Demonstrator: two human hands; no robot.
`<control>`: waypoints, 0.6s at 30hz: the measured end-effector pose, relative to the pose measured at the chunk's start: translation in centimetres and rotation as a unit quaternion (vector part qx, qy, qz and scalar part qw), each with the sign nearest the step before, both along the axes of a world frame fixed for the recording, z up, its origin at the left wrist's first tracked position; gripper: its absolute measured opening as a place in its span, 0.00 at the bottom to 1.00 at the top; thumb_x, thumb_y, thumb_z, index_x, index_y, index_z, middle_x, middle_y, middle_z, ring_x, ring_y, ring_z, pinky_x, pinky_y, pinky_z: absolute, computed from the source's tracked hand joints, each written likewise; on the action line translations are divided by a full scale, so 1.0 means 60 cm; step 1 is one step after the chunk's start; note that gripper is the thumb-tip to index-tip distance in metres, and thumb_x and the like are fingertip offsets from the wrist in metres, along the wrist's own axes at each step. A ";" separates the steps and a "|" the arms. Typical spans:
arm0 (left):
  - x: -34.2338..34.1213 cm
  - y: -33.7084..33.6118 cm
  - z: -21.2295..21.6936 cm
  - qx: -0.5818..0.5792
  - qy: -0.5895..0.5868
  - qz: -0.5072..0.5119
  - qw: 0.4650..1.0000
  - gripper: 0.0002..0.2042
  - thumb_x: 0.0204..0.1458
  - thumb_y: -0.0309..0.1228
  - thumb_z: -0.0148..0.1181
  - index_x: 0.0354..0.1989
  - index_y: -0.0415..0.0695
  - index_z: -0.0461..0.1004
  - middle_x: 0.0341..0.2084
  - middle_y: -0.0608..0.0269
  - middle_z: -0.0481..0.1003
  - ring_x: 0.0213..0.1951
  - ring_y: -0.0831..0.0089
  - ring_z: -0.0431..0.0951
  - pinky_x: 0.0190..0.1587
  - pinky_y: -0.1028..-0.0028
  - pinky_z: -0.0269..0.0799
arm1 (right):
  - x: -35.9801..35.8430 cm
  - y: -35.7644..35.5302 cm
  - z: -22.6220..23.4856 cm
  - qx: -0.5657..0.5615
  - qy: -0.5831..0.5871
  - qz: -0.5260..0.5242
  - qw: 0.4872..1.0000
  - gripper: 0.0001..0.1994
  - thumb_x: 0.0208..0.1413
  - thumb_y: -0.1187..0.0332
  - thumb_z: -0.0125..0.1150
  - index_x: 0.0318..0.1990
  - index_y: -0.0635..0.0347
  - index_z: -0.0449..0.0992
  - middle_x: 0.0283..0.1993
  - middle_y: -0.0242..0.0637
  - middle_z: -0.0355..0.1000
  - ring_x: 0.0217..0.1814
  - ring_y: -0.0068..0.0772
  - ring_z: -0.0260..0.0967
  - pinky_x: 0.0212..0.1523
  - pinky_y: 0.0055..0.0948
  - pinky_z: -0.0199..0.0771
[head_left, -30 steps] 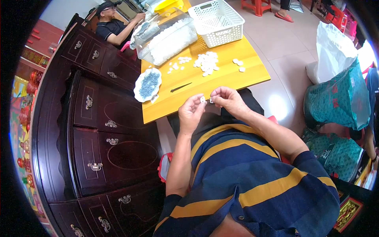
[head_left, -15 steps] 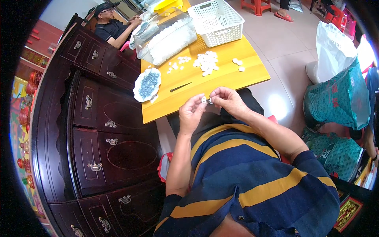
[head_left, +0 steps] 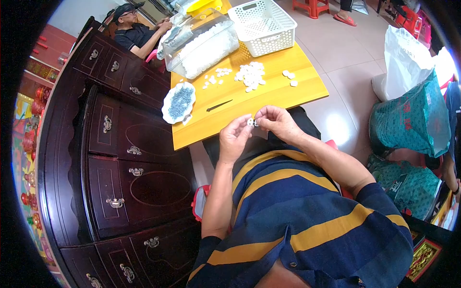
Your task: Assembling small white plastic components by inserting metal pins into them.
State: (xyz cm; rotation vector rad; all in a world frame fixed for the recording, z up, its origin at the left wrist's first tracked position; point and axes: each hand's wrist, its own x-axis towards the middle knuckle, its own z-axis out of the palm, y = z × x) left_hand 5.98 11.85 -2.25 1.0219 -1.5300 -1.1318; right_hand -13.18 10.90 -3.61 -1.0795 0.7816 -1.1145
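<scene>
My left hand and my right hand meet just over the near edge of the yellow table. Both pinch one small white part between their fingertips. Beyond them on the table lies a heap of similar small white pieces, with a few strays to either side. A thin dark tool lies flat ahead of my left hand. A white scalloped dish holding small grey-blue bits sits at the table's left edge.
A clear tub of white pieces and a white lattice basket stand at the far end. A dark wooden cabinet runs along the left. Another person sits beyond it. A white sack and teal bags stand at right.
</scene>
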 end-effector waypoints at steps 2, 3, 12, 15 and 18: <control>-0.001 0.001 0.002 -0.001 -0.002 0.001 1.000 0.14 0.60 0.21 0.62 0.54 0.36 0.78 0.36 0.67 0.81 0.32 0.83 0.77 0.36 0.82 0.75 | -0.001 0.000 -0.001 -0.007 0.001 0.000 1.000 0.04 0.64 0.72 0.62 0.44 0.60 0.77 0.37 0.26 0.74 0.35 0.15 0.68 0.37 0.19 0.72; -0.001 0.001 0.002 -0.002 -0.004 0.002 1.000 0.14 0.60 0.22 0.62 0.54 0.37 0.78 0.36 0.67 0.81 0.32 0.83 0.76 0.36 0.82 0.75 | 0.000 -0.001 -0.005 -0.007 0.002 -0.001 1.000 0.04 0.64 0.72 0.62 0.44 0.60 0.77 0.36 0.26 0.74 0.35 0.15 0.68 0.37 0.19 0.72; 0.000 -0.001 -0.011 0.003 -0.012 -0.008 1.000 0.13 0.60 0.22 0.62 0.54 0.37 0.79 0.35 0.67 0.81 0.32 0.83 0.76 0.36 0.81 0.75 | 0.004 0.000 -0.007 -0.002 -0.012 -0.002 1.000 0.04 0.64 0.73 0.62 0.44 0.61 0.77 0.36 0.26 0.74 0.34 0.16 0.69 0.37 0.19 0.72; -0.004 -0.001 -0.008 -0.001 -0.017 -0.004 1.000 0.13 0.60 0.22 0.62 0.54 0.37 0.79 0.35 0.67 0.81 0.32 0.83 0.77 0.36 0.81 0.75 | 0.004 -0.002 -0.016 -0.004 -0.014 -0.009 1.000 0.04 0.64 0.73 0.62 0.44 0.61 0.77 0.36 0.27 0.75 0.34 0.16 0.69 0.37 0.19 0.72; -0.001 -0.001 -0.008 0.003 -0.015 -0.005 1.000 0.13 0.60 0.21 0.62 0.53 0.37 0.79 0.36 0.67 0.81 0.33 0.82 0.77 0.38 0.81 0.76 | 0.005 0.001 -0.008 -0.001 -0.029 -0.004 1.000 0.04 0.64 0.73 0.63 0.44 0.61 0.77 0.36 0.27 0.75 0.34 0.16 0.69 0.37 0.19 0.72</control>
